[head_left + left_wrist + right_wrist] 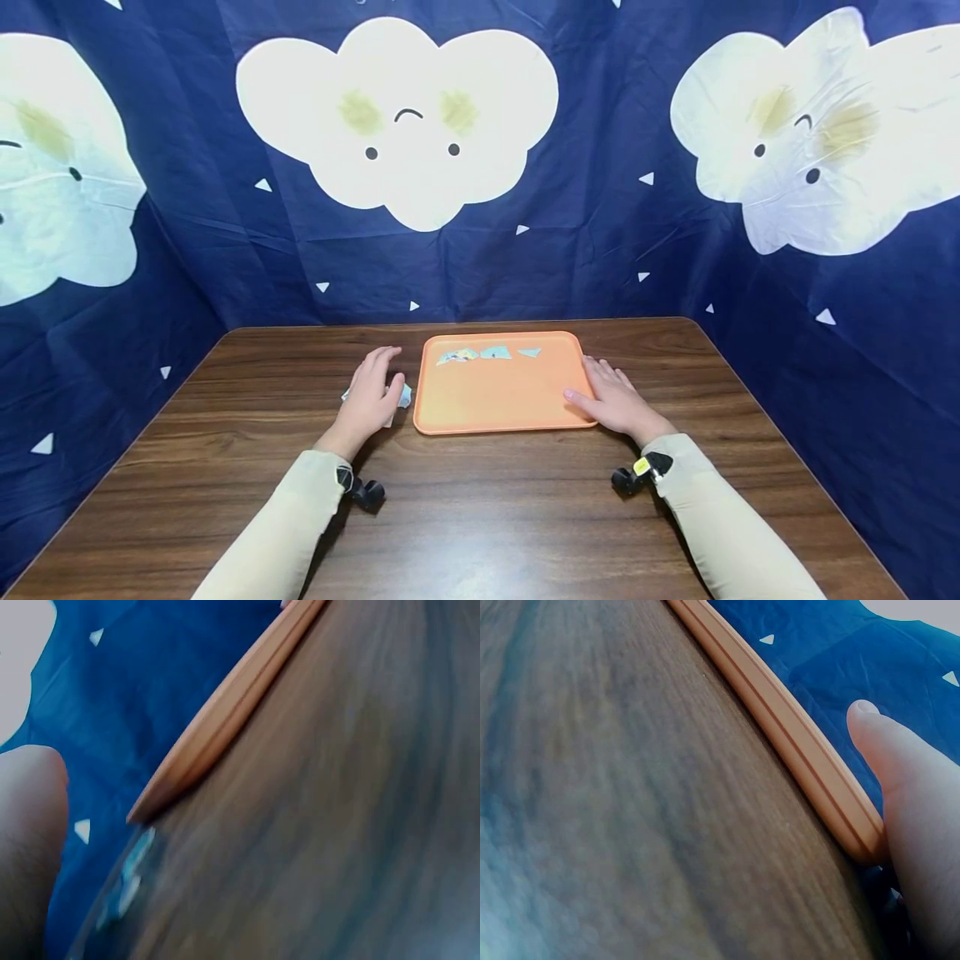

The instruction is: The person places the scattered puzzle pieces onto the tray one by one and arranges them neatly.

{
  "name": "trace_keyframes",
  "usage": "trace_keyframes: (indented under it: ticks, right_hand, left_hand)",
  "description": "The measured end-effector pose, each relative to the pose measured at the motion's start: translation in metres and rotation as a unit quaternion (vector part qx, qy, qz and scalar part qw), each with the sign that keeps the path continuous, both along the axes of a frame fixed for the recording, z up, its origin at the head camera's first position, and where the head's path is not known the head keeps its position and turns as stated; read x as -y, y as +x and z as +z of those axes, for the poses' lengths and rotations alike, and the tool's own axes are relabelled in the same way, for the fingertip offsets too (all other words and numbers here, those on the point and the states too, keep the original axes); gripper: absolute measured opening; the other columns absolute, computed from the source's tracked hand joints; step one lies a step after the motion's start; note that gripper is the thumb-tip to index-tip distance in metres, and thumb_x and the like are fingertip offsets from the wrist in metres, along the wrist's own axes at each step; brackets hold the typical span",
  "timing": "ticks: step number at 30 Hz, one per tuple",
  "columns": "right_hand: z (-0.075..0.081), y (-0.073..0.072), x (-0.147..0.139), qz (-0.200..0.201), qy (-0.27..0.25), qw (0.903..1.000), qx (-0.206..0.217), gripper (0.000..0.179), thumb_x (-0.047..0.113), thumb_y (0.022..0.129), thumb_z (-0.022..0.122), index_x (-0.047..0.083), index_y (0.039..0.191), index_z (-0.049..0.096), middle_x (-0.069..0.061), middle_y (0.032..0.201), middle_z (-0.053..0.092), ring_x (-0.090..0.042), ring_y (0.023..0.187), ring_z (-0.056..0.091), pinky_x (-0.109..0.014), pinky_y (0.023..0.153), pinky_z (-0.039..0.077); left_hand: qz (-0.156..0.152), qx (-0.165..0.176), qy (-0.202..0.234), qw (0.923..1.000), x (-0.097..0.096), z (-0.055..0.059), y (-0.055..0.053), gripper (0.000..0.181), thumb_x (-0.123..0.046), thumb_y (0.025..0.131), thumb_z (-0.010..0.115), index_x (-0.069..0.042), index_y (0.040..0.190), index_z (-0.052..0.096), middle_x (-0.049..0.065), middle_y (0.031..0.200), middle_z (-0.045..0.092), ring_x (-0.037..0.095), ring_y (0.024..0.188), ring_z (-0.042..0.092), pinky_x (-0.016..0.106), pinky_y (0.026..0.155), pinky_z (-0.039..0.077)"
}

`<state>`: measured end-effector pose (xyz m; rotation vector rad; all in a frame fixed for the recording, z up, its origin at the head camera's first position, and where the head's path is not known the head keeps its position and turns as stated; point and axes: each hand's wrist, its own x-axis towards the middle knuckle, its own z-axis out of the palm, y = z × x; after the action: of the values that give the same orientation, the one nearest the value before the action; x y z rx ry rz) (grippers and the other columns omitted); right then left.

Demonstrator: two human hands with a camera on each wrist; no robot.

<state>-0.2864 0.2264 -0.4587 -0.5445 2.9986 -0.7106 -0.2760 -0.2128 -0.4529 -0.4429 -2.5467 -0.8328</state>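
Observation:
An orange tray (498, 400) lies flat on the table. Along its far side sit a patterned torn paper scrap (457, 356), a light-blue scrap (495, 353) and a smaller blue scrap (529, 352). Left of the tray, my left hand (367, 402) is held over more light-blue paper scraps (406, 397), hiding part of them; whether it touches them I cannot tell. Its thumb (30, 840) is apart from the tray. My right hand (617, 402) rests at the tray's right edge, thumb (866, 720) over the rim and fingers stretched along the outside.
The brown wood-grain table (480, 500) runs up to a dark blue curtain (600, 275) with white clouds and triangles at the back and sides. A small black camera (367, 493) sits on the left wrist, another black camera (630, 480) on the right.

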Motion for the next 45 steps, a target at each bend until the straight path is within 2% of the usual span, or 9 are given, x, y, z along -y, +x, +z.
trace_keyframes:
  ticks: [9,13,18,21,26,38,41,45]
  right_hand:
    - [0.001,-0.001,0.002,0.0,0.005,1.0,-0.008,0.096,0.066,0.098,0.044,-0.003,0.159,0.016,-0.025,0.164,0.019,-0.044,0.152,0.012,-0.06,0.12,0.007]
    - [0.003,0.0,0.002,-0.001,0.005,1.0,-0.007,0.096,0.065,0.098,0.044,-0.003,0.159,0.016,-0.024,0.164,0.018,-0.044,0.152,0.012,-0.06,0.12,0.007]
    - [0.001,0.001,0.001,-0.001,0.002,1.0,-0.006,0.096,0.066,0.098,0.044,-0.004,0.159,0.017,-0.025,0.164,0.02,-0.044,0.152,0.012,-0.061,0.12,0.007]
    - [-0.001,0.001,0.002,0.002,0.005,1.0,-0.008,0.096,0.067,0.098,0.043,-0.004,0.159,0.017,-0.025,0.163,0.021,-0.044,0.152,0.013,-0.061,0.12,0.008]
    - [-0.003,0.002,0.003,0.004,0.005,1.0,-0.003,0.097,0.067,0.098,0.043,-0.004,0.159,0.016,-0.025,0.164,0.02,-0.044,0.152,0.013,-0.061,0.12,0.007]
    - [-0.001,0.0,0.0,-0.002,0.014,0.9999,-0.007,0.096,0.066,0.098,0.044,-0.004,0.159,0.017,-0.025,0.163,0.021,-0.044,0.152,0.013,-0.061,0.12,0.008]
    - [-0.001,0.001,0.0,-0.003,0.016,0.9999,-0.006,0.096,0.065,0.099,0.044,-0.004,0.159,0.017,-0.025,0.163,0.021,-0.044,0.152,0.013,-0.061,0.12,0.008]
    - [0.0,0.0,0.0,-0.002,0.013,0.9999,-0.004,0.095,0.065,0.099,0.044,-0.004,0.159,0.017,-0.025,0.163,0.021,-0.044,0.152,0.013,-0.061,0.12,0.008]
  left_hand:
    - [0.028,-0.011,-0.003,0.9995,0.047,-0.009,0.003,0.05,-0.012,0.096,0.053,0.006,0.143,0.045,0.031,0.144,0.043,0.049,0.133,0.041,0.065,0.107,0.028]
    - [0.043,0.029,-0.01,0.9986,0.065,-0.011,0.005,0.058,-0.016,0.097,0.055,0.007,0.147,0.038,0.034,0.147,0.036,0.053,0.135,0.036,0.068,0.106,0.027]
    - [0.073,0.085,-0.042,0.9928,0.078,-0.014,0.008,0.078,-0.029,0.092,0.064,0.008,0.151,0.029,0.035,0.15,0.032,0.055,0.136,0.032,0.07,0.106,0.024]
    - [0.085,0.097,-0.064,0.9897,0.081,-0.016,0.01,0.079,-0.033,0.088,0.069,0.009,0.146,0.036,0.035,0.148,0.035,0.055,0.134,0.035,0.069,0.107,0.025]
    - [0.097,0.105,-0.074,0.987,0.081,-0.017,0.014,0.063,-0.035,0.087,0.069,0.008,0.129,0.051,0.033,0.143,0.041,0.054,0.13,0.039,0.065,0.108,0.026]
    - [0.11,0.099,-0.076,0.9861,0.075,-0.013,0.015,0.044,-0.034,0.089,0.07,0.004,0.11,0.061,0.031,0.131,0.051,0.051,0.123,0.047,0.063,0.105,0.032]
    - [0.118,0.087,-0.084,0.9856,0.074,-0.013,0.014,0.044,-0.033,0.087,0.071,0.003,0.109,0.063,0.029,0.124,0.056,0.049,0.116,0.05,0.062,0.1,0.037]
    - [0.134,0.058,-0.123,0.9816,0.073,-0.013,0.013,0.044,-0.036,0.086,0.071,0.001,0.11,0.066,0.022,0.112,0.062,0.044,0.107,0.055,0.06,0.089,0.044]
